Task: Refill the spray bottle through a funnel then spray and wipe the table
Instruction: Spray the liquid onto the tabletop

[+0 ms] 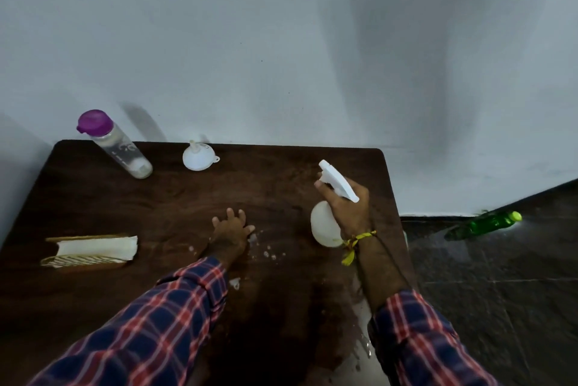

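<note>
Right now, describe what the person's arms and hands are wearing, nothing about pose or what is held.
Both arms wear long plaid sleeves in navy blue with red and white lines, pushed up to leave the forearms bare: the left sleeve and the right sleeve. The left hand is bare, no glove or ring visible. The right hand is bare too, with a knotted yellow thread at the wrist, loose ends hanging.

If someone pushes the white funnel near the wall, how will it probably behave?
The funnel looks like thin plastic, so it is probably light and slides easily. It rests on its wide mouth with the spout up, so tipping seems unlikely. If knocked onto its side, its round cone would probably roll in a curve.
</note>
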Available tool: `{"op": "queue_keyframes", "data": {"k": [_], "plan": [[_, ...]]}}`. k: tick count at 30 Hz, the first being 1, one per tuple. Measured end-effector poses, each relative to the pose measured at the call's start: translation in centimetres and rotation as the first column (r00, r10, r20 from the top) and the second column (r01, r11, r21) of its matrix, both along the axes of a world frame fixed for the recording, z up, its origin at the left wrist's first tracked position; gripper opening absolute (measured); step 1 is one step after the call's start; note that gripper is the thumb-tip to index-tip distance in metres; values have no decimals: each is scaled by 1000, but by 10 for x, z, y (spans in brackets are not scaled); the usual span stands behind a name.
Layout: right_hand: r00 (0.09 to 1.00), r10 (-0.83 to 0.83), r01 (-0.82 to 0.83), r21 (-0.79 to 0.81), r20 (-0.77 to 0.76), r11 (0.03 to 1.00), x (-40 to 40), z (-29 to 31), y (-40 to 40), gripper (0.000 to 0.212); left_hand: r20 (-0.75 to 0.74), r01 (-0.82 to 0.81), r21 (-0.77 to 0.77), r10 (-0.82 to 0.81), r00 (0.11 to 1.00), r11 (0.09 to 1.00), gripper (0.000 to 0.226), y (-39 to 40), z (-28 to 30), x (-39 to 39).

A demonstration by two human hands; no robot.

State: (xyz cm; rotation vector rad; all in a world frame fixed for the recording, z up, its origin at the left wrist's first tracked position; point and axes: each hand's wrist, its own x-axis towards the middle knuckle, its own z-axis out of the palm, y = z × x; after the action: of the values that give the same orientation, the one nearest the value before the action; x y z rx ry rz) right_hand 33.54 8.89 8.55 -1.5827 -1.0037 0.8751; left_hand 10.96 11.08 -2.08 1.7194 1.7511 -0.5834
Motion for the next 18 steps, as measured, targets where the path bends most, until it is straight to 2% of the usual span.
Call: {"op": "queue_keyframes", "data": {"k": [5, 9, 14, 16, 18], "plan": [[996, 92, -92, 25, -14, 995, 2, -14, 64, 21, 24, 14, 39, -15, 1000, 999, 61, -3, -3, -11], [996, 65, -66, -14, -53, 998, -1, -30, 104, 22, 29, 17, 47, -19, 999, 999, 67, -5, -6, -16], [993, 86, -87, -9, -86, 996, -8, -39, 136, 22, -9, 41, -41, -42, 999, 998, 80, 4, -10, -21], [990, 87, -88, -9, -107, 996, -9, -42, 142, 28, -24, 60, -27, -61, 998, 998, 80, 4, -11, -20], [996, 49, -48, 12, -74, 999, -9, -48, 140, 29, -30, 63, -22, -64, 998, 998, 79, 4, -11, -19]]}}
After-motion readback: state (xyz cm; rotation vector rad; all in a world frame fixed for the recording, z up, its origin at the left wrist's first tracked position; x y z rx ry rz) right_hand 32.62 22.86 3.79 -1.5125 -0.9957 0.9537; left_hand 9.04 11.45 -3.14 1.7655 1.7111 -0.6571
